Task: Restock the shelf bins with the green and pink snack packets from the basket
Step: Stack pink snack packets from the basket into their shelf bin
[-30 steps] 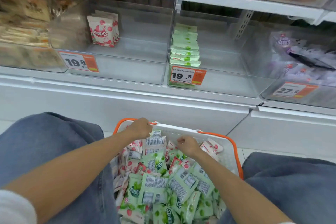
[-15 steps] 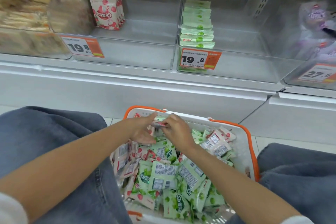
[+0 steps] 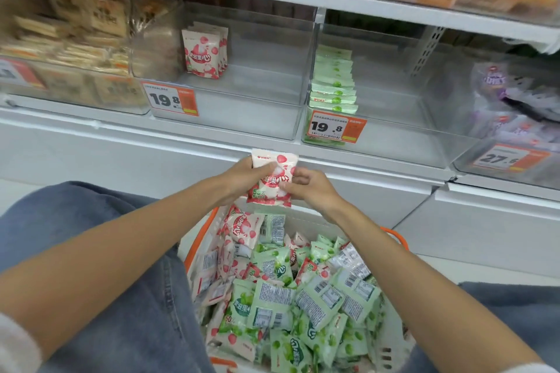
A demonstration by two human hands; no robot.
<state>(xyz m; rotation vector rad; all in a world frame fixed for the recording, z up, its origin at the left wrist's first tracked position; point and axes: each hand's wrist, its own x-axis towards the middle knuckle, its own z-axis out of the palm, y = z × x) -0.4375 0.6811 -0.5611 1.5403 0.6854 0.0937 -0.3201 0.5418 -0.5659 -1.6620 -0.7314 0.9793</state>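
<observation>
Pinches one pink packet (image 3: 274,182) upright between the fingers (image 3: 298,180) of both hands: left hand (image 3: 239,175) clamped on the left edge with the thumb across the front, right hand (image 3: 312,189) clamped on the right edge, probably to square the printed face forward before shelving. Holds it above the far rim of the basket (image 3: 200,236), in front of the shelf ledge and not yet in any bin. Leaves a mixed heap (image 3: 288,297) of green and pink packets in the basket below. Faces the pink bin (image 3: 260,76), up and to the left, with a few standing packets (image 3: 204,51) near its left wall, the likely destination. Shows the green bin (image 3: 394,106) just beside it, with a green stack (image 3: 333,85) along its left side.
</observation>
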